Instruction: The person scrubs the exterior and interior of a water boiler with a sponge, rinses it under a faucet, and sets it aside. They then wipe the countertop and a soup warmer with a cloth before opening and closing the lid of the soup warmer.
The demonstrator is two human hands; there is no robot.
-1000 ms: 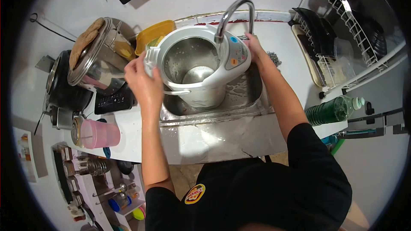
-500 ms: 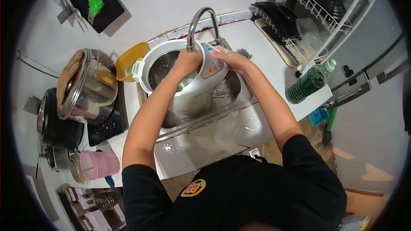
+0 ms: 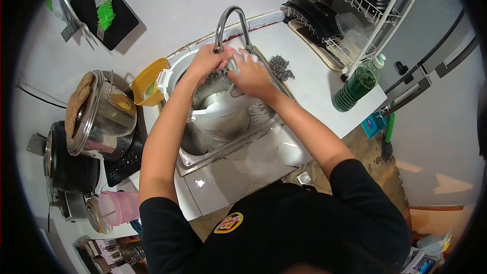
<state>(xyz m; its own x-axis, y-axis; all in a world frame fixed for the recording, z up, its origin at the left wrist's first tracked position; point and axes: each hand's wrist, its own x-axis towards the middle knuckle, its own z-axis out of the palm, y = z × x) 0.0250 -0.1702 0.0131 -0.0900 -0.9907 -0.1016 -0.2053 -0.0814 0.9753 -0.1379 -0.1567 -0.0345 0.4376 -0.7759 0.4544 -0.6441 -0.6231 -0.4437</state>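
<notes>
A white kitchen desk [image 3: 314, 91] holds a steel sink [image 3: 195, 160]. Beside the lidded stockpot [image 3: 101, 116], the electric pot [image 3: 218, 111] stands in the sink. The left hand [image 3: 207, 62] curls over its rim and the right hand [image 3: 252, 77] lies across its front (grip unclear). The pot is wet, bulky and likely slippery, so the rim looks the surest hold.

Only a yellow shirt badge [image 3: 232, 221] bears lettering, too small to read.

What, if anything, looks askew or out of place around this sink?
An electric water boiler stands in the sink, left hand and right hand at its top under the faucet: odd for an appliance. Further left, the lid of the steel pot sits askew, leaving it partly open.
</notes>
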